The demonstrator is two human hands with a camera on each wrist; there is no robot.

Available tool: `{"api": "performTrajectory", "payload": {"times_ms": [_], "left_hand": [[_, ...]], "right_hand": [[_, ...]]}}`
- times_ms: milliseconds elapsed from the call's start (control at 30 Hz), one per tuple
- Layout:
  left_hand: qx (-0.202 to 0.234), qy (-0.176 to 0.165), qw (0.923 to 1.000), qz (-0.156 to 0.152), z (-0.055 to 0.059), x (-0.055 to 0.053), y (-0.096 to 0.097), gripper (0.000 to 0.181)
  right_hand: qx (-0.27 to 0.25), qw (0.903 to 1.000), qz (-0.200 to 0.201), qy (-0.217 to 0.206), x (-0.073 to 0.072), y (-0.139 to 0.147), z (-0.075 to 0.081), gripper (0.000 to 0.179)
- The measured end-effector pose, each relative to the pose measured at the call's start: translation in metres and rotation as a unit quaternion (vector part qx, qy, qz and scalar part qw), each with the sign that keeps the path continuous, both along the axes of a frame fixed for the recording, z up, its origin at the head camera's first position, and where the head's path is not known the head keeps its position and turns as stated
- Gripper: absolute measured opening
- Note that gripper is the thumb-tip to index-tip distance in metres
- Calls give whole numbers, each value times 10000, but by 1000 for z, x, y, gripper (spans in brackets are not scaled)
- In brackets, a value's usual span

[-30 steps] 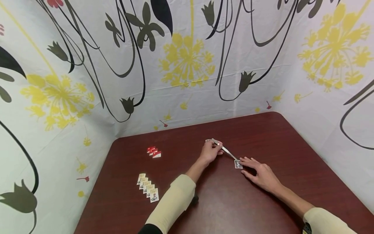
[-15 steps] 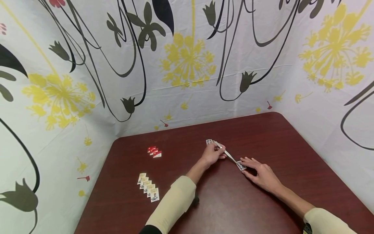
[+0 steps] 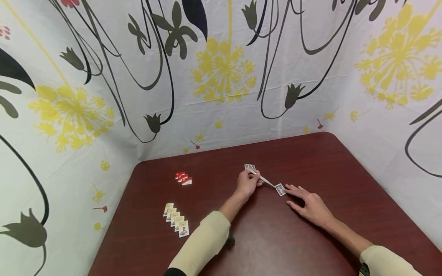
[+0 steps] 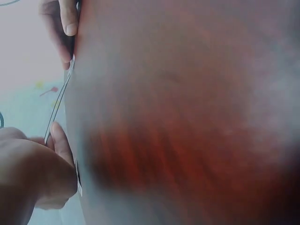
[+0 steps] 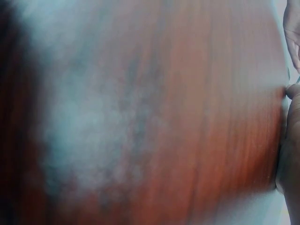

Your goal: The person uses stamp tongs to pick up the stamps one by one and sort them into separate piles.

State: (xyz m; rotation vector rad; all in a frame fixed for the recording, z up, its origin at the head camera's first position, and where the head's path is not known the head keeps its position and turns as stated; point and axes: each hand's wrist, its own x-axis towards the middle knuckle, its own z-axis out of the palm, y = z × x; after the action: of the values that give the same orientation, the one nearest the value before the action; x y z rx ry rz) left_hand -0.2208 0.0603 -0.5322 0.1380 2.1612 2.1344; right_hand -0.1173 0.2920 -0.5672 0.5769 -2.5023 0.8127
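In the head view my left hand point(image 3: 247, 184) pinches a pair of metal tweezers point(image 3: 266, 181), which point down and right across the table. Their tips meet the upper left corner of a small grey picture card point(image 3: 280, 189) lying at an angle. Just right of that card, my right hand point(image 3: 310, 205) lies with fingers spread and relaxed. A few similar grey cards point(image 3: 249, 166) overlap beyond my left fingers, partly hidden by them. The left wrist view shows the tweezers point(image 4: 58, 103) running from my left hand point(image 4: 40, 171) toward the right fingers point(image 4: 68, 21).
On the dark red table point(image 3: 262, 245), a stepped row of overlapping yellow-topped cards point(image 3: 177, 220) lies at the left. Behind it are several overlapping red and white cards point(image 3: 183, 178). A patterned cloth wall point(image 3: 221, 126) stands around the table's far edges.
The grey card at the tweezer tips has turned and slid a little up and left, away from my right fingers. My left hand has shifted slightly, showing more of the far grey cards.
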Motion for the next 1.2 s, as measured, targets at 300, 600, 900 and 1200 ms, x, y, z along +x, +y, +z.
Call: {"api": "performTrajectory", "payload": {"times_ms": [300, 600, 900, 1200], "left_hand": [[-75, 103, 9993, 358, 1, 15, 4, 12], [-203, 3, 9998, 59, 1, 27, 8, 11], [35, -110, 9997, -234, -3, 39, 19, 4], [297, -163, 9993, -164, -3, 33, 11, 5]], "right_hand": [[50, 9999, -100, 47, 1, 3, 1, 44], [39, 10000, -61, -46, 0, 3, 0, 47], [57, 10000, -64, -40, 0, 2, -2, 46], [-3, 10000, -64, -67, 1, 2, -2, 46]]}}
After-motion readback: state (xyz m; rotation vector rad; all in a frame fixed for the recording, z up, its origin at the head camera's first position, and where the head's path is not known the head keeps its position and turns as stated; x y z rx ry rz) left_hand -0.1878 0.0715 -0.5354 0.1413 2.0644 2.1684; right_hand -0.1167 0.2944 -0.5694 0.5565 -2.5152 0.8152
